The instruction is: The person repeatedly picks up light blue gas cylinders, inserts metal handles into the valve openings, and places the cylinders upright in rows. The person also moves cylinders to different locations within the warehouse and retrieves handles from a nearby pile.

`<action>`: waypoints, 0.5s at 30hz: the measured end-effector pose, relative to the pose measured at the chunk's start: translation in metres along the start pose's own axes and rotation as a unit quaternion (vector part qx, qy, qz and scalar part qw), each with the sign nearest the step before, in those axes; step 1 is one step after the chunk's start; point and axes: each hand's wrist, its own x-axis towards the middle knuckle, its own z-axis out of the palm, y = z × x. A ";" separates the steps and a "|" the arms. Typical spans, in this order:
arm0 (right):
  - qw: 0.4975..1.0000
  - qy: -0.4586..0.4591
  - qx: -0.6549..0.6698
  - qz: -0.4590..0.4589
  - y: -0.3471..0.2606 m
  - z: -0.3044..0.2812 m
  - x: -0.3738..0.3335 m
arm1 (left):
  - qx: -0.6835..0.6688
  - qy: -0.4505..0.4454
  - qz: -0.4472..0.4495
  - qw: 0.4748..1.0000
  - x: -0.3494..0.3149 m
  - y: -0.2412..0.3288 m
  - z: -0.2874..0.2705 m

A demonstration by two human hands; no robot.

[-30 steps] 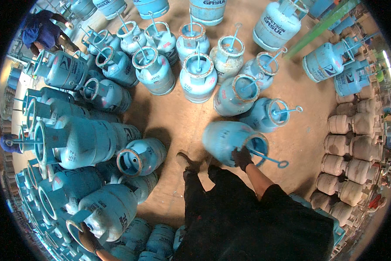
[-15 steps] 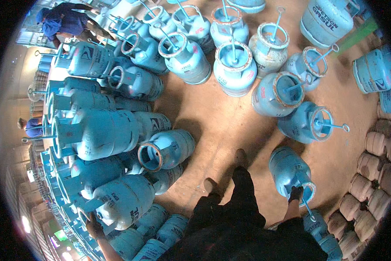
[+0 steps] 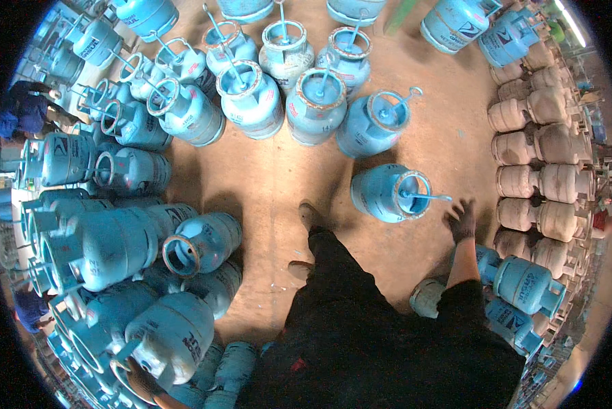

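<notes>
My right hand (image 3: 463, 221) is open with its fingers spread, holding nothing. Just to its left stands a blue gas cylinder (image 3: 377, 194) with a rusty-rimmed collar, and a ring-ended rod (image 3: 429, 198) sticks out of its top toward my fingers. At the lower left, my left hand (image 3: 142, 383) is closed on the collar of another blue gas cylinder (image 3: 176, 337), which leans among the left-hand group. Part of that hand's fingers is hidden by the collar. Beside this one lies a blue cylinder (image 3: 214, 242) with an open collar and no rod.
Several blue cylinders with rods, such as one nearby (image 3: 371, 126), stand in a curved row ahead. Stacked dusty cylinders (image 3: 514, 146) line the right side. More blue cylinders (image 3: 524, 285) sit beside my right arm. A person in blue (image 3: 26, 112) is at the far left.
My right hand has let go of the gas cylinder's collar and moved off to its right, fingers opening. My view has turned rightward. The left hand stays at its cylinder's collar.
</notes>
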 end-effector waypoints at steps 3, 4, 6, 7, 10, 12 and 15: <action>0.970 -0.089 -0.225 0.017 -0.021 0.091 -0.011 | 0.031 0.078 0.148 0.985 0.013 -0.028 0.023; 0.938 -0.138 -0.319 0.017 -0.018 0.116 -0.017 | 0.069 0.051 0.153 0.985 0.015 -0.037 0.030; 0.579 -0.028 -0.802 -0.143 -0.002 0.162 -0.021 | -0.043 0.018 0.093 0.995 0.024 -0.049 0.042; 0.567 -0.017 -0.807 -0.166 0.017 0.169 -0.031 | 0.062 0.044 0.149 0.986 0.027 -0.051 0.045; 0.541 0.000 -0.830 -0.135 0.050 0.175 -0.054 | 0.088 0.116 0.221 0.964 0.027 -0.050 0.043; 0.544 -0.026 -0.825 -0.152 0.054 0.163 -0.074 | 0.062 0.104 0.203 0.972 0.023 -0.046 0.037; 0.567 -0.026 -0.777 -0.272 0.043 0.142 -0.108 | 0.075 0.118 0.203 0.969 0.021 -0.041 0.033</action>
